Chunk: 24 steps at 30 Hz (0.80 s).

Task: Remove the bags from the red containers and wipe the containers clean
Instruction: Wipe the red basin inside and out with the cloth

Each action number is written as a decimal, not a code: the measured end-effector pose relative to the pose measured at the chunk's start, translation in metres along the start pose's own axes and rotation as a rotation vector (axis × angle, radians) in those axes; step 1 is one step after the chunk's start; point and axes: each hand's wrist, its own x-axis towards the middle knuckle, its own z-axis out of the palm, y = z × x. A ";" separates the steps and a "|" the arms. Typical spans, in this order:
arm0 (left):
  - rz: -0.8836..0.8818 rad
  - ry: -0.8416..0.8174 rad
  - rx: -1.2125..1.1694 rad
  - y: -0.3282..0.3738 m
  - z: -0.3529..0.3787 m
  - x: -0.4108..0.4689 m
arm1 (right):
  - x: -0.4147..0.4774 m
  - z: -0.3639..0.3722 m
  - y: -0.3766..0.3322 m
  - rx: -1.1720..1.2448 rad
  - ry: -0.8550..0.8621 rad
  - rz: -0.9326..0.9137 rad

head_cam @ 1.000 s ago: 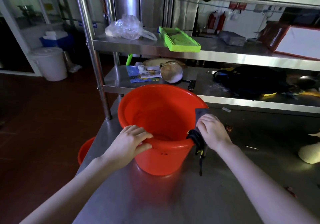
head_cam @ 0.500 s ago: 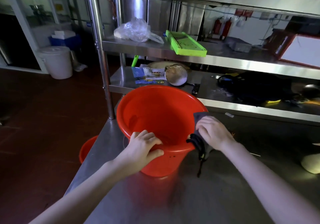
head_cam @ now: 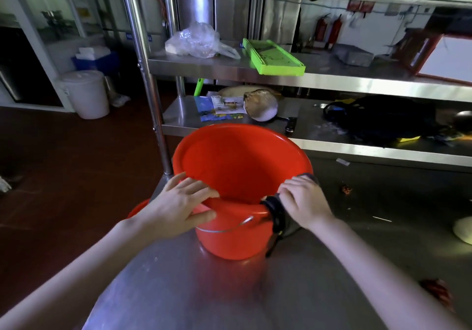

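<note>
A red bucket [head_cam: 237,171] with a thin metal handle stands on the steel table [head_cam: 229,291], empty inside. My left hand [head_cam: 178,204] grips its near rim, fingers over the edge and thumb on the outer wall. On the rim's near right side my right hand [head_cam: 304,202] presses a dark cloth [head_cam: 277,214], which folds over the edge and hangs down the outside. A second red container [head_cam: 138,206] shows as a sliver below the table's left edge, mostly hidden.
A steel shelf rack [head_cam: 332,79] rises right behind the bucket, holding a clear plastic bag [head_cam: 196,40], a green tray [head_cam: 273,55], papers and a black bag [head_cam: 383,117]. Red scraps [head_cam: 346,189] lie on the table at right. A white lidded bin [head_cam: 86,93] stands on the floor at left.
The bucket has turned, bringing its metal handle to the near side. My left hand shifted along the rim. My right hand slid the cloth nearer along the right rim.
</note>
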 end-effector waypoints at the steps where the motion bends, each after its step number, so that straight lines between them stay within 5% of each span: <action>1: -0.005 -0.008 0.022 -0.005 -0.001 -0.003 | 0.007 -0.004 0.014 -0.016 -0.065 0.025; 4: -0.029 -0.033 0.037 0.000 0.007 0.000 | 0.024 -0.009 0.046 -0.093 -0.138 0.090; 9: -0.048 0.217 0.050 0.013 0.029 0.004 | 0.012 0.000 0.007 -0.104 -0.025 0.196; 13: -0.105 0.251 0.120 0.051 0.044 0.007 | -0.011 0.032 -0.083 -0.175 0.121 0.149; 17: -0.020 0.253 0.007 0.048 0.040 -0.006 | -0.017 0.032 -0.071 -0.128 0.222 0.026; 24: 0.001 0.098 0.103 0.010 0.025 -0.015 | 0.012 -0.004 0.025 -0.045 -0.046 -0.065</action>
